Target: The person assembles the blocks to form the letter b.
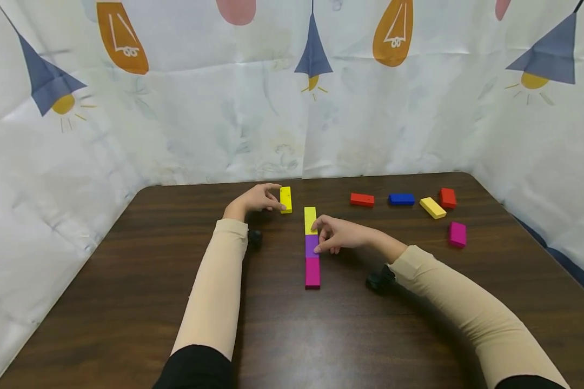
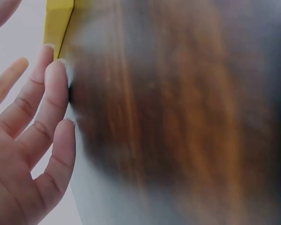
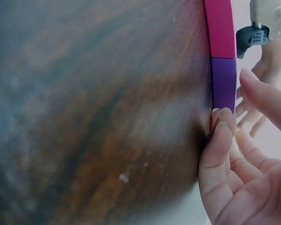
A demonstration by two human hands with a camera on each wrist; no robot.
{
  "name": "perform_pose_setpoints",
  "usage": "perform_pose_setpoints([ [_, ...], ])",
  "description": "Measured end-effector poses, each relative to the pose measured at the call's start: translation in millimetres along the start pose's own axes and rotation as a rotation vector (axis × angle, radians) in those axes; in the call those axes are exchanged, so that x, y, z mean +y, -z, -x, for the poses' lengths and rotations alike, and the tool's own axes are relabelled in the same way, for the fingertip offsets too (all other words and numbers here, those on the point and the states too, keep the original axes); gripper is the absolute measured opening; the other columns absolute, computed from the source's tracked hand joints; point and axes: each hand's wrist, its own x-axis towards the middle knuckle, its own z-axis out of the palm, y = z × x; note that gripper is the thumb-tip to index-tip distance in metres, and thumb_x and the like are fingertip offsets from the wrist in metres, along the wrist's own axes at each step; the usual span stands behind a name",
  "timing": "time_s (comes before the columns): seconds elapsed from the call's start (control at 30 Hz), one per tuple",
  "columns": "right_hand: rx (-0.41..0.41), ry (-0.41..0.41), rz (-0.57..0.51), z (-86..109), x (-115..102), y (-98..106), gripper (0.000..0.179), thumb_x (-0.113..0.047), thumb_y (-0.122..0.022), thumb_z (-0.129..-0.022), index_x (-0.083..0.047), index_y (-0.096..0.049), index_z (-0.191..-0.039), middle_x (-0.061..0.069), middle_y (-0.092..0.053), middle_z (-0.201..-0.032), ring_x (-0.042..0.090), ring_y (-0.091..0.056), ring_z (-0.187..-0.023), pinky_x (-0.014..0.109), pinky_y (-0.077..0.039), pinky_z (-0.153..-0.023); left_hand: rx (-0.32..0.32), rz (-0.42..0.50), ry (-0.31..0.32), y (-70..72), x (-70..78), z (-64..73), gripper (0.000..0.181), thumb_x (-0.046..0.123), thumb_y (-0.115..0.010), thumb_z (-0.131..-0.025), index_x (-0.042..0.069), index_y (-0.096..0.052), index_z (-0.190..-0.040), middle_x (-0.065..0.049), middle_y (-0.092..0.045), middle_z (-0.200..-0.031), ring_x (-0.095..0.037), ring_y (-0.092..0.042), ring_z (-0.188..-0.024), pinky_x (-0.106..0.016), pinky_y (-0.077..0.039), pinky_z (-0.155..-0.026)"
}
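Observation:
In the head view, a row of a yellow block (image 1: pixel 310 219), a purple block (image 1: pixel 311 246) and a magenta block (image 1: pixel 312 273) stands end to end. My right hand (image 1: pixel 343 233) is at its right side, fingers bent and touching the row near the yellow and purple blocks. The right wrist view shows fingertips against the purple block (image 3: pixel 224 82), with the thumb beside it. Left of the row's far end, my left hand (image 1: pixel 257 199) has thumb and forefinger spread beside another yellow block (image 1: pixel 286 200). In the left wrist view, fingertips reach that yellow block (image 2: pixel 59 23).
On the dark wooden table (image 1: pixel 126 302), loose blocks lie to the right: red (image 1: pixel 362 200), blue (image 1: pixel 401 199), yellow (image 1: pixel 432 208), a second red (image 1: pixel 448 198) and magenta (image 1: pixel 457 234). A patterned curtain (image 1: pixel 199 124) hangs behind the table's far edge.

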Motion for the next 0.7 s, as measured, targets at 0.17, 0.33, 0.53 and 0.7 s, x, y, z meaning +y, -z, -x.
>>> perform_pose_setpoints([
  [0.17, -0.008, 0.008, 0.009, -1.8, 3, 1, 0.054, -0.012, -0.074, -0.095, 0.001, -0.039, -0.134, 0.006, -0.060, -0.090, 0.018, -0.058, -0.068, 0.029, -0.053, -0.067, -0.042, -0.085, 0.056, -0.1, 1.4, -12.2, 0.089, 0.016, -0.077, -0.092, 0.002, -0.023, -0.161, -0.018, -0.070, -0.108, -0.023, -0.058, -0.088, -0.034, -0.047, -0.084],
  [0.33, -0.005, 0.012, 0.023, -1.7, 4, 3, 0.054, -0.013, -0.074, -0.096, 0.002, -0.040, -0.135, 0.006, -0.061, -0.089, 0.018, -0.058, -0.068, 0.029, -0.052, -0.067, -0.064, -0.148, 0.120, -0.3, 4.8, -20.8, 0.097, 0.022, -0.079, -0.091, 0.006, -0.018, -0.163, -0.023, -0.065, -0.123, -0.035, -0.060, -0.110, -0.044, -0.045, -0.102],
  [0.53, -0.008, 0.007, 0.025, -3.2, 3, 4, 0.054, -0.012, -0.074, -0.096, 0.001, -0.040, -0.135, 0.006, -0.061, -0.088, 0.017, -0.058, -0.068, 0.028, -0.051, -0.067, -0.099, -0.114, 0.132, 3.4, 5.1, -21.8, 0.094, 0.016, -0.079, -0.090, 0.004, -0.020, -0.163, -0.020, -0.068, -0.114, -0.034, -0.059, -0.111, -0.042, -0.045, -0.103],
  [0.7, -0.012, 0.003, 0.012, -3.1, 5, 3, 0.054, -0.012, -0.074, -0.096, 0.001, -0.040, -0.135, 0.006, -0.061, -0.088, 0.018, -0.058, -0.068, 0.029, -0.052, -0.067, -0.121, -0.129, 0.092, 4.0, 3.8, -22.0, 0.093, 0.011, -0.078, -0.089, -0.002, -0.020, -0.161, -0.011, -0.067, -0.096, -0.025, -0.057, -0.091, -0.035, -0.047, -0.088],
])
